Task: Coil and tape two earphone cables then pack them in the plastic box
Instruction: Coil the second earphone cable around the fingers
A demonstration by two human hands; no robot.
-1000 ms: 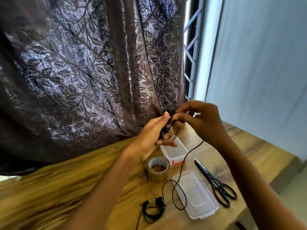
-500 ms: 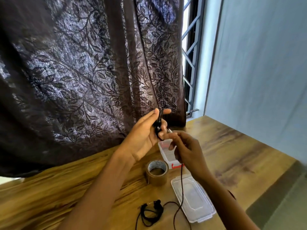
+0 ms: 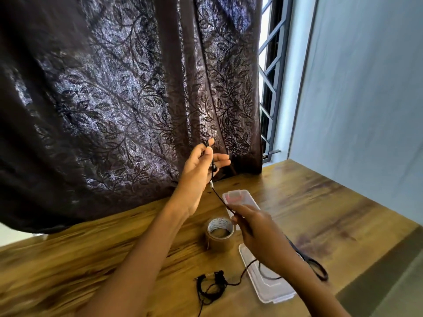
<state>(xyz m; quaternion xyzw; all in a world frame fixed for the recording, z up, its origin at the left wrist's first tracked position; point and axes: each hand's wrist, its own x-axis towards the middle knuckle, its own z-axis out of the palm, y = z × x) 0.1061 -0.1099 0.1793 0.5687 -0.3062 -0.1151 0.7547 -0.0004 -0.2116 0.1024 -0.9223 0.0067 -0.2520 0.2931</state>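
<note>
My left hand (image 3: 201,167) is raised in front of the curtain and pinches the earbud end of a black earphone cable (image 3: 220,197). The cable runs down taut to my right hand (image 3: 254,227), which pinches it lower, above the tape roll. Its slack trails over the clear box lid (image 3: 267,284) on the table. A second black earphone (image 3: 211,286) lies loosely bundled near the front edge. The clear plastic box (image 3: 240,197) with a red clasp stands open behind my right hand. A brown tape roll (image 3: 219,234) sits between box and lid.
Black scissors (image 3: 315,264) lie right of the lid, partly hidden by my right forearm. A dark leaf-patterned curtain (image 3: 126,99) hangs along the back of the wooden table (image 3: 332,202). The table's right edge drops off near a grey wall.
My right hand has slid down the cable, away from my left hand, drawing the cable straight. My left hand has lifted a little higher. The view has tilted upward slightly.
</note>
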